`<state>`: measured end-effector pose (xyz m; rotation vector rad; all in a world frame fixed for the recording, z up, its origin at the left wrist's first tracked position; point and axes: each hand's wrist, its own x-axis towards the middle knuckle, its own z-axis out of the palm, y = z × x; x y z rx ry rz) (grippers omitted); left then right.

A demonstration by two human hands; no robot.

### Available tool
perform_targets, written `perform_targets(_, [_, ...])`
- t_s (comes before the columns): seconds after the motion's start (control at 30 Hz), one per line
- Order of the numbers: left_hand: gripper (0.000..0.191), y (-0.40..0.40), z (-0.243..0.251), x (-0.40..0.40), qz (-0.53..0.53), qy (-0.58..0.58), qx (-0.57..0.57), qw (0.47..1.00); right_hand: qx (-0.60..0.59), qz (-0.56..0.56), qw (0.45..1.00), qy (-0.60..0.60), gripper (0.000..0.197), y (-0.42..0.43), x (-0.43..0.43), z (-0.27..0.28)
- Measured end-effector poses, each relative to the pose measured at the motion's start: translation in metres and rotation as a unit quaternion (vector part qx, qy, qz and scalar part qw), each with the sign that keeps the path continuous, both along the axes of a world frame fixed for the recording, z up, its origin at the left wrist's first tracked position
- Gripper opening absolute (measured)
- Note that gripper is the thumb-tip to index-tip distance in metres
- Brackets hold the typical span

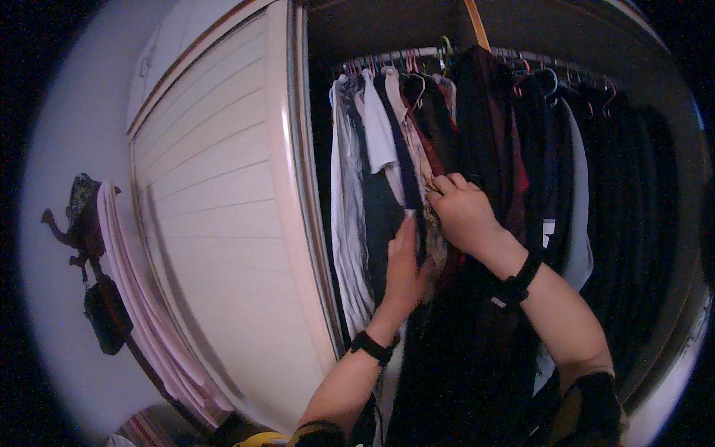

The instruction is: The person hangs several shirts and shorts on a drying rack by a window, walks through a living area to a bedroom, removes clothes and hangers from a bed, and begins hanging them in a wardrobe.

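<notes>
Clothes hang close together on a rail (416, 52) in a wardrobe before me. My right hand (466, 215) has its fingers curled around the edge of a beige patterned garment (416, 148). Lower and to the left, my left hand (406, 268) reaches among the clothes with its fingers stretched out, against a dark navy garment (410, 190). Its fingertips are slightly blurred, and the clothes partly hide its thumb side. Left of the hands hang a white garment (380, 137) and a long pale grey one (349, 223). Black bands circle both wrists.
A cream sliding door (223, 218) covers the wardrobe's left part. Dark clothes (631, 195) fill the right side of the rail. On the far left, pink cloth (139, 279) and a small black bag (108, 315) hang from a stand. A yellow item (262, 440) lies at the bottom edge.
</notes>
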<state>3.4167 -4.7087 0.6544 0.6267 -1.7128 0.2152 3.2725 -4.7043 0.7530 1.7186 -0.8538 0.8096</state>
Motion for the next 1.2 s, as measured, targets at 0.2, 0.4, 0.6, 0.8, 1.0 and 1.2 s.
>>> perform_targets(0.2, [0.075, -0.002, 0.0, -0.026, 0.029, -0.002, 0.002, 1.0, 0.052, 0.037, 0.997, -0.047, 0.031, 0.014, 0.005, -0.005])
perform_targets(0.4, [0.067, 0.001, -0.006, -0.03, 0.096, -0.051, -0.017, 0.994, -0.021, 0.045, 0.998, -0.034, 0.037, 0.024, 0.005, -0.009])
perform_targets(0.6, [0.061, 0.022, -0.016, -0.01, 0.109, -0.053, -0.009, 0.993, -0.065, -0.079, 0.992, -0.074, 0.03, -0.01, -0.008, -0.013])
perform_targets(0.8, [0.064, 0.02, -0.015, 0.023, 0.219, 0.047, -0.057, 0.973, -0.081, -0.074, 0.993, -0.052, 0.029, -0.011, -0.008, -0.015])
perform_targets(1.0, [0.065, 0.026, -0.024, 0.005, 0.216, -0.098, -0.063, 0.969, -0.06, 0.074, 0.995, -0.038, 0.035, 0.03, 0.027, -0.006])
perform_targets(1.2, [0.07, 0.032, -0.016, 0.013, 0.239, -0.093, -0.033, 0.966, -0.043, -0.03, 0.996, 0.067, 0.023, 0.008, 0.003, -0.015])
